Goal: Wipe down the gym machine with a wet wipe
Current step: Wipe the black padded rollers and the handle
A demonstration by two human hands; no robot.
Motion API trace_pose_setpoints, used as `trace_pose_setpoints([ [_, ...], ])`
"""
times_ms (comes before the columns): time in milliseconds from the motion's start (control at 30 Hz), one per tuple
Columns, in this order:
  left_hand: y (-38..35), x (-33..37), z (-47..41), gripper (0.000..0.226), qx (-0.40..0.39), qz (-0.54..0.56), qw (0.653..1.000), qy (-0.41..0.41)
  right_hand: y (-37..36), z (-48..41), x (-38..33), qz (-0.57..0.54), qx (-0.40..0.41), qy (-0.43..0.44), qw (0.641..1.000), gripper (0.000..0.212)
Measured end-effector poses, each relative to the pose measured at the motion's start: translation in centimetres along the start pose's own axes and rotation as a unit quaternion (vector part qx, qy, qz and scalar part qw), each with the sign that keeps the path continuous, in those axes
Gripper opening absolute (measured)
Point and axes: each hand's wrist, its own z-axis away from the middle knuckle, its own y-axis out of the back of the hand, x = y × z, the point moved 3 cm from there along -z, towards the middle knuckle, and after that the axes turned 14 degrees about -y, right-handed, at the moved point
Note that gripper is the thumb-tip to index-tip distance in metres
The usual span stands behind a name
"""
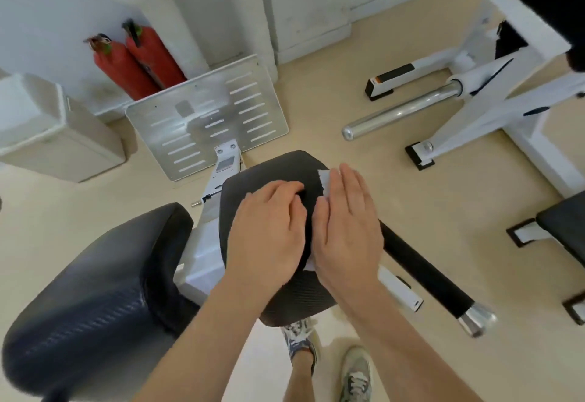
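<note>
R hand (346, 230) flat-open on wet wipe (324, 180) atop seat pad (272, 170), L hand (269, 227) open beside: keep pressure even, overlap strokes.

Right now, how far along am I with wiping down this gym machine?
Under way, probably early. Done: no surface reads as clearly wiped yet. In hand: your right hand presses the wet wipe flat on the seat pad, with your left hand resting beside it. Left: the back pad, the black handle and the metal footplate, none of them being touched.
</note>
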Motion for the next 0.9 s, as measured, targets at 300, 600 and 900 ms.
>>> trace_pose_setpoints([
  [300, -1.3, 0.2, -4.2, 0.026, -0.008, -0.06, 0.995, 0.083, 0.4, 1.7, 0.9, -0.044, -0.03, -0.052, 0.997, 0.056],
  [600, -2.3, -0.3, -4.9, 0.027, -0.072, -0.076, 0.985, 0.136, 0.4, -5.2, -0.4, 0.018, -0.276, -0.027, 0.961, 0.049],
  [900, -2.6, -0.2, -5.2, 0.05, -0.103, -0.103, 0.981, 0.131, -8.1, -12.9, -2.1, -0.058, -0.526, -0.096, 0.843, 0.042],
])
